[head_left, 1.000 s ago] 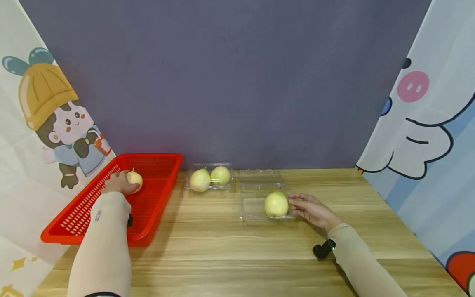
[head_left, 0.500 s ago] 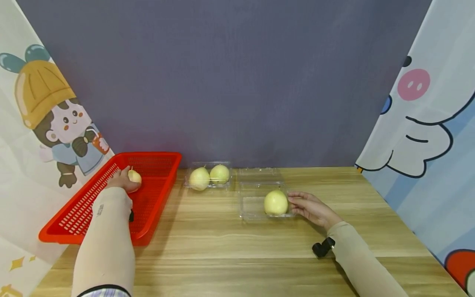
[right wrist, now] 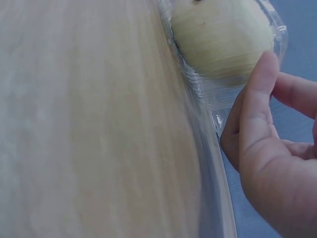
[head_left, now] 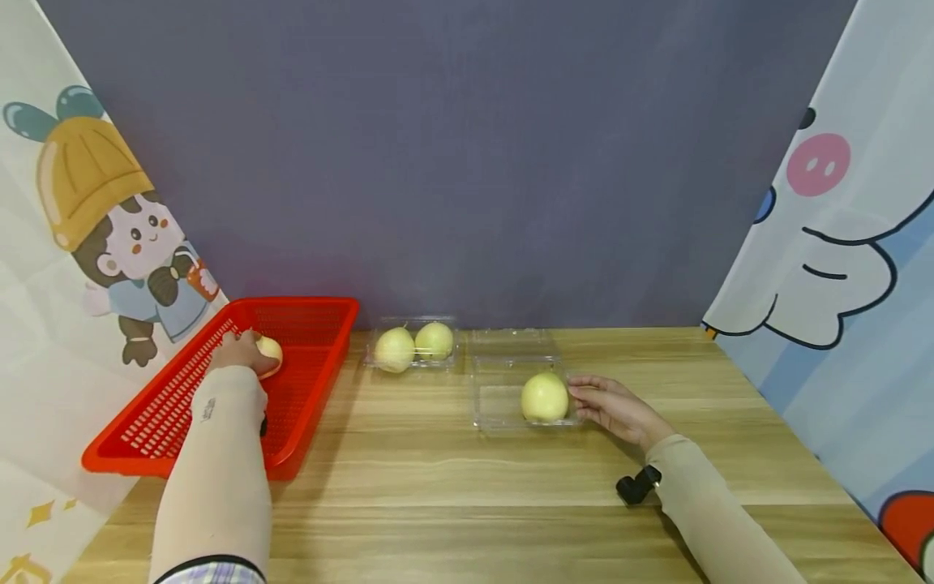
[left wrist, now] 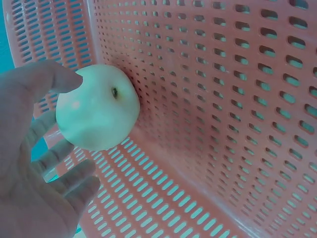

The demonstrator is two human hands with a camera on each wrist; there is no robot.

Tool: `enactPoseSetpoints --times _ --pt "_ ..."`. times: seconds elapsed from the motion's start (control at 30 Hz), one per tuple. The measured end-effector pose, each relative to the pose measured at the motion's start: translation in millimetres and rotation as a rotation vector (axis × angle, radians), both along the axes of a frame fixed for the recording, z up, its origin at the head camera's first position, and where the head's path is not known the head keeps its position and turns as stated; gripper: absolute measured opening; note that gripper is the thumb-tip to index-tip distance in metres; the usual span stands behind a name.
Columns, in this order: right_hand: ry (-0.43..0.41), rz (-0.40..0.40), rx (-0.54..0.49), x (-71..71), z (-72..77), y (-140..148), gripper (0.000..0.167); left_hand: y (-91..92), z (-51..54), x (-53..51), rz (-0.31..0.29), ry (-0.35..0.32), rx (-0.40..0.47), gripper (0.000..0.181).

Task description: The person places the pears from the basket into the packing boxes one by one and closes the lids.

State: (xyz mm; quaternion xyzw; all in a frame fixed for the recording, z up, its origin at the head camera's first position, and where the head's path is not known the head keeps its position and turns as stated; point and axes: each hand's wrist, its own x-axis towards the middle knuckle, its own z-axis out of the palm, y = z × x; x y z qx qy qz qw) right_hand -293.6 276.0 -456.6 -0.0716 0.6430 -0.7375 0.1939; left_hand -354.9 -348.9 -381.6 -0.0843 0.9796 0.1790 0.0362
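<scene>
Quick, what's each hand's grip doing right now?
Left grip: closed, holding a pale fruit in the red basket.
Right grip: at the clear box's edge; open or pinching, can't tell.

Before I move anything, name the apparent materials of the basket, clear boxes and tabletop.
Basket: likely moulded plastic, slightly glossy; regular slots pierce its walls. Clear boxes: probably thin, shiny plastic; the fruit shows through. Tabletop: wood or wood-look laminate, smooth; grain streaks leave it open.

The left sleeve [head_left: 215, 478] is cream, lettered and black-edged; the right sleeve [head_left: 718, 513], also cream, bears a black device [head_left: 638, 485].
</scene>
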Motion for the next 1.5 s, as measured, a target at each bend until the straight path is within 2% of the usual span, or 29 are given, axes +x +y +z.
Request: enactPoseSetpoints --times 0.27,0.4,0.73,1.07,1.3,1.5 --pt "0.010 -0.009 0.007 -0.8 -1.4 0 0.047 -1.5 -10.2 -10.9 -0.018 0.015 0.016 0.082" --pt "0.019 0.001 0.013 -0.9 -1.6 1 0.049 1.5 -10.6 -12.0 -0.020 0.017 -0.002 0.081" --pt "0.012 -0.007 0.032 -0.8 0.0 1 0.049 7.0 3.2 3.1 -0.042 -0.002 0.011 0.068" --pt "0.012 0.001 0.026 -1.7 -0.4 1 0.049 10.7 7.0 5.1 -0.061 -0.012 0.008 0.063" --pt "0.010 -0.002 0.029 -2.1 0.0 0 0.048 22.5 21.7 25.8 -0.057 -0.065 0.087 0.067" --pt "0.004 -0.007 0.026 -1.8 0.5 0 0.047 18.9 18.8 20.3 -0.061 -0.110 0.117 0.075"
